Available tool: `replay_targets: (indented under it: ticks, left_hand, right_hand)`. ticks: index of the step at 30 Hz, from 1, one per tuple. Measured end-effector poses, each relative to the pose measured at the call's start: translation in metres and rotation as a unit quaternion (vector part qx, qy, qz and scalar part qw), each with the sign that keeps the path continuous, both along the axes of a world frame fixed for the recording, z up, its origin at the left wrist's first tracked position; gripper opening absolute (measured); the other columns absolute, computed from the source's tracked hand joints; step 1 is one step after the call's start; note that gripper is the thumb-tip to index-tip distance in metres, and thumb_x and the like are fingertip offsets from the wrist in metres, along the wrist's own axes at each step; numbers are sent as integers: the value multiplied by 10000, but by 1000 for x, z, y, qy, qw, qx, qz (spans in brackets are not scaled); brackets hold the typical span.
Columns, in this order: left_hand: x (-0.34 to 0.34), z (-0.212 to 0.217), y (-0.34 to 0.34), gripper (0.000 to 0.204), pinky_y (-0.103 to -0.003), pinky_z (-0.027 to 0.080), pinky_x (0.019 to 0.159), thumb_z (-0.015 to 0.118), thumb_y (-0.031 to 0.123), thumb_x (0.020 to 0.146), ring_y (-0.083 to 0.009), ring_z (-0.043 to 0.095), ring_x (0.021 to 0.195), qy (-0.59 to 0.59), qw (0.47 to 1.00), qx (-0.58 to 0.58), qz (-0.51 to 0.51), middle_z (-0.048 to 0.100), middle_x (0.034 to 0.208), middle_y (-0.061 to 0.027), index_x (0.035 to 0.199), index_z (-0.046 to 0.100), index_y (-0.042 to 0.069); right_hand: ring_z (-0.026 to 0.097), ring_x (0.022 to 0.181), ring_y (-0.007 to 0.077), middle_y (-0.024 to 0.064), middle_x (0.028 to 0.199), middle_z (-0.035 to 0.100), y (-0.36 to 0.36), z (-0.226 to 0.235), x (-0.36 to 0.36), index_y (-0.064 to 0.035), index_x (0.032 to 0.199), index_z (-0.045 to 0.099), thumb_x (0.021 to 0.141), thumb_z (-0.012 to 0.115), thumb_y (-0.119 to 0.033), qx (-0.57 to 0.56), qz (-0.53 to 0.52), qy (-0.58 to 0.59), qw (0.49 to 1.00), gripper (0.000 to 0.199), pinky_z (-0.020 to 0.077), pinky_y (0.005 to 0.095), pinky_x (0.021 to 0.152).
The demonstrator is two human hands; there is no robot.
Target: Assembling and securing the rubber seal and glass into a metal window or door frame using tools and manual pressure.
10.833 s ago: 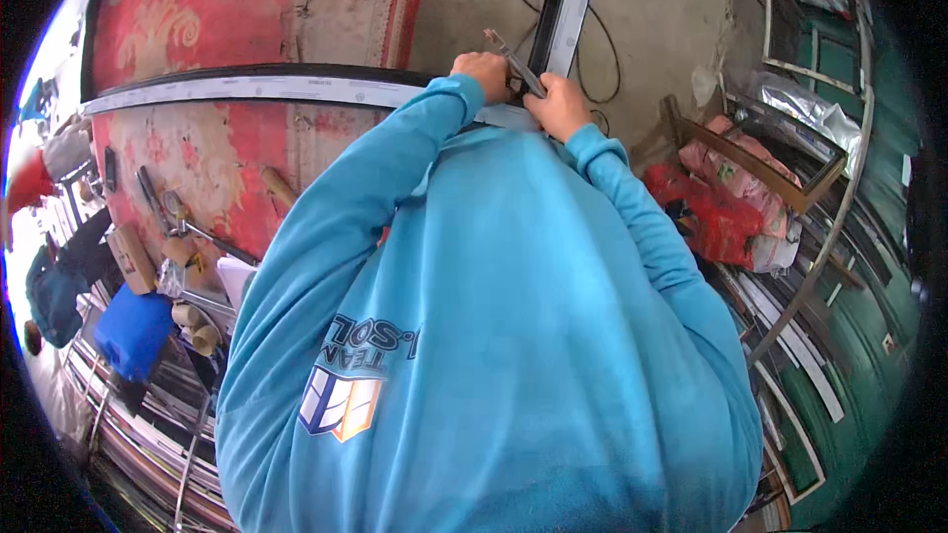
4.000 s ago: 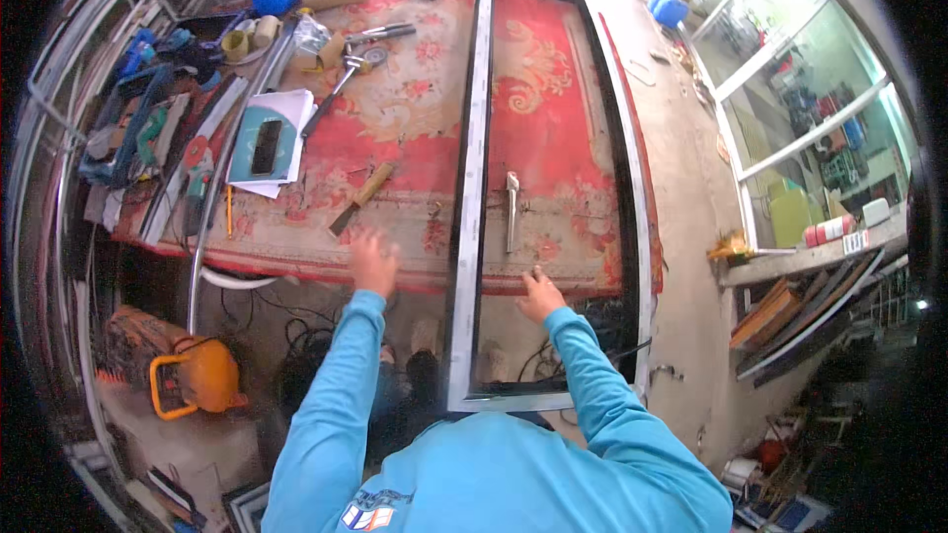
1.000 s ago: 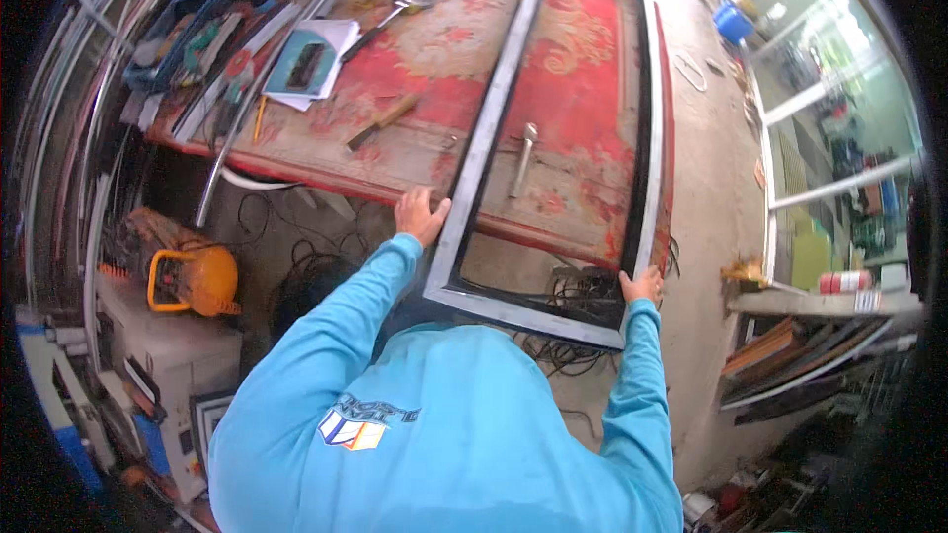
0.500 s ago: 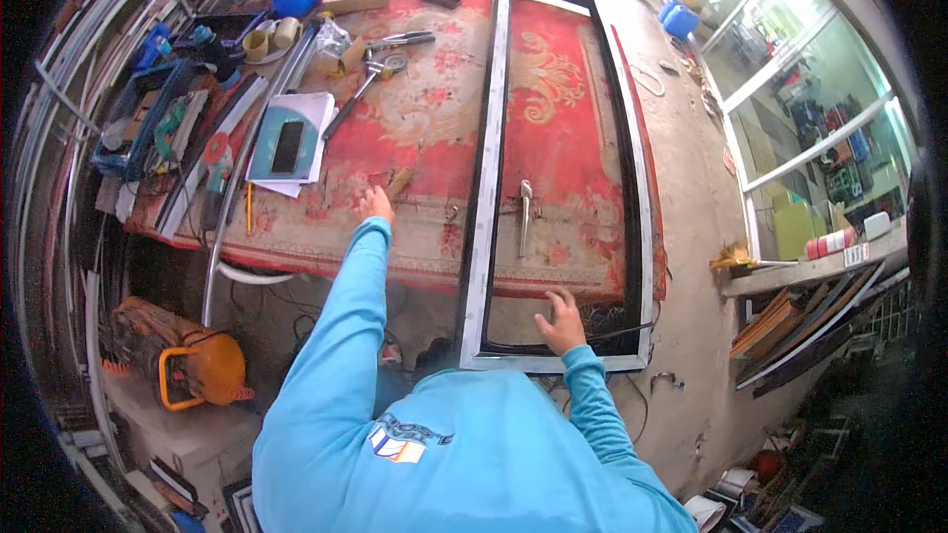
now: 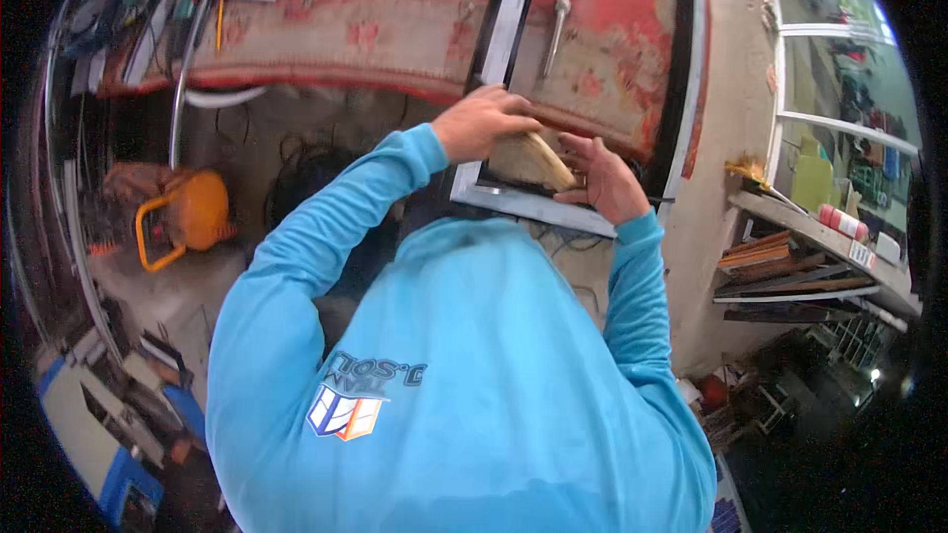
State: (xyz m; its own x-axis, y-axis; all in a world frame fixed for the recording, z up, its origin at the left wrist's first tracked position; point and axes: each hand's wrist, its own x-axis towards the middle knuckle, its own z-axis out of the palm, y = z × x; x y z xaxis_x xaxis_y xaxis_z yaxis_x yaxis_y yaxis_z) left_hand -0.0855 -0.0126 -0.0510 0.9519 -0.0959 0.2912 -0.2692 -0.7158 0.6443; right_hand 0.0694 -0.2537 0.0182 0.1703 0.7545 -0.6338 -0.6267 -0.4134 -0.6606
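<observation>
Your left hand point(image 5: 486, 124) is closed on one end of a wooden-handled tool point(image 5: 549, 160), held above the near end of the long rectangular frame point(image 5: 513, 15). Your right hand point(image 5: 610, 181) is spread, thumb and forefinger on either side of the handle's near end; whether they touch it, you cannot tell from here. Its working end is hidden by your left hand.

As for progress, the frame's left bar and near rail point(image 5: 553, 209) already meet at the near left corner. Your right wrist covers the near right corner, and the far end is out of view, so those joints can't be judged. A slim metal hand tool point(image 5: 556, 35) lies unused on the red carpet point(image 5: 385, 30), inside the frame.
</observation>
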Motion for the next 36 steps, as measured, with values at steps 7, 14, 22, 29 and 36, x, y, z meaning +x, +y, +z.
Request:
replay_targets:
  ticks: [7,14,22,29,36]
  left_hand:
    - [-12,-3,-81,390,-448,466,1016,742,112,838,-348,579,1151,8,983,-123,136,640,1168,-115,1225,696,126]
    - [-75,-34,-72,361,-436,554,818,716,261,896,-343,700,920,288,880,-160,342,708,1013,-176,1199,679,68]
    - [-62,-28,-139,848,-477,518,952,638,486,921,-439,658,1095,451,844,-106,272,671,1146,-326,1466,385,-113]
    - [-38,-19,-132,949,-480,535,911,574,572,949,-435,682,1023,517,815,-106,240,702,1075,-297,1510,288,-139]
    - [-41,-8,-137,944,-503,538,901,560,561,960,-439,688,1011,528,790,-174,260,707,1084,-280,1526,253,-129]
  right_hand:
    - [606,1027,176,100,1254,617,-38,-11,-21,-23,1483,479,958,588,-145,-48,90,-97,990,550,513,304,887]
    - [585,748,128,64,1061,607,-105,-32,-26,-14,1446,504,857,519,-75,-96,64,-241,964,592,494,277,662]
    - [555,664,95,23,906,602,-96,-52,-25,-2,1355,559,878,632,-77,-74,132,-296,943,488,452,259,580]
    - [535,587,105,34,796,604,-64,-16,-5,2,1372,561,942,608,-280,-127,99,-11,987,517,442,263,516]
    - [521,527,98,38,767,609,-36,0,5,6,1357,559,930,663,-316,-134,162,-7,978,546,422,241,458]
